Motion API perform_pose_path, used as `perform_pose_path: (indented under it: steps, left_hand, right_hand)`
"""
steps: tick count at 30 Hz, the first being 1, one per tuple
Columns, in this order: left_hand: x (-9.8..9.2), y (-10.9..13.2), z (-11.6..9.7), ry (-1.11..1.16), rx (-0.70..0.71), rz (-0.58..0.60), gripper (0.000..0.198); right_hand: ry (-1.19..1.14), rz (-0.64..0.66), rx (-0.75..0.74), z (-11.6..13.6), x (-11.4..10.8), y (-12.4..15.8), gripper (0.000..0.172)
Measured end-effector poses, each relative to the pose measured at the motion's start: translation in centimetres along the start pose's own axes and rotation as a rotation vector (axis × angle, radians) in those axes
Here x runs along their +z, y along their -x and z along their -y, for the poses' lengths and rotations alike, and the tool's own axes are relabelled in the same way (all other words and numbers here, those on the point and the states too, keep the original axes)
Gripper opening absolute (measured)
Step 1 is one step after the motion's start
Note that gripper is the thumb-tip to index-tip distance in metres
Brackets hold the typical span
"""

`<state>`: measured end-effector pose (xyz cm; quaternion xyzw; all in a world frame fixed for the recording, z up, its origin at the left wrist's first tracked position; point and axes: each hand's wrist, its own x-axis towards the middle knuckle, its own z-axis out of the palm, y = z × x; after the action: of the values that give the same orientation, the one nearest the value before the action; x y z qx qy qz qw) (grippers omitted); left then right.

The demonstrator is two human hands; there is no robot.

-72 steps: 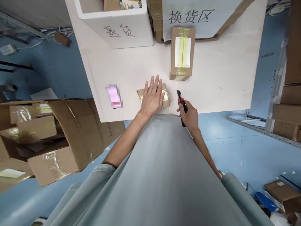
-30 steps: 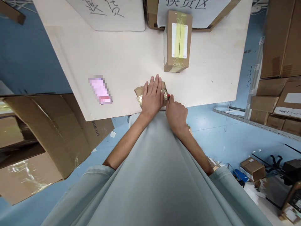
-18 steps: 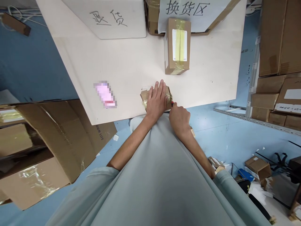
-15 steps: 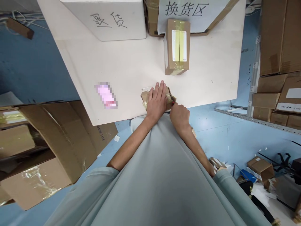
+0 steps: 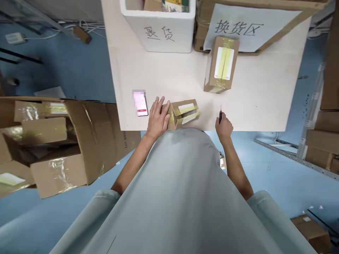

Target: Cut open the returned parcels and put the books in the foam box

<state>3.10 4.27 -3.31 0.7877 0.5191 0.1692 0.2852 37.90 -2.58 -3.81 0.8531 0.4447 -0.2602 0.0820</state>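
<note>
- Left hand (image 5: 158,118): fingers slightly spread against the taped cardboard carton (image 5: 178,113); steady pressure should prevent sliding.
- Right hand (image 5: 224,126): wrapped around a utility knife (image 5: 220,117), blade best kept off those fingers.
- The carton lies between them, near the table's (image 5: 172,76) edge, top parted.

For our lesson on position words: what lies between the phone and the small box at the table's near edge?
The left hand lies between the phone and the small box, touching the box's left end; the head view shows it.
</note>
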Motion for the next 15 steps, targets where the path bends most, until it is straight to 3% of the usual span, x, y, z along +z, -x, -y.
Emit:
perform_pose_path:
  steps: [4,9,12,15]
  left_hand:
    - [-1.2,2.7,1.1,-0.028,-0.117,-0.055,0.085]
    - [-0.6,4.7,1.6,0.035,-0.244,-0.135,0.084]
    - [0.0,5.4,1.7,0.069,-0.315,-0.213,0.085]
    - [0.4,5.8,1.3,0.094,-0.401,-0.313,0.082]
  right_hand:
    - [0.102,0.095,0.022,-1.2,2.9,-3.7,0.066]
    - [0.048,0.035,-0.061,-1.3,3.5,-4.4,0.067]
    - [-0.253,0.047,-0.193,0.4,3.7,-4.1,0.053]
    - [-0.748,0.262,-0.279,3.1,4.4,-3.6,0.047]
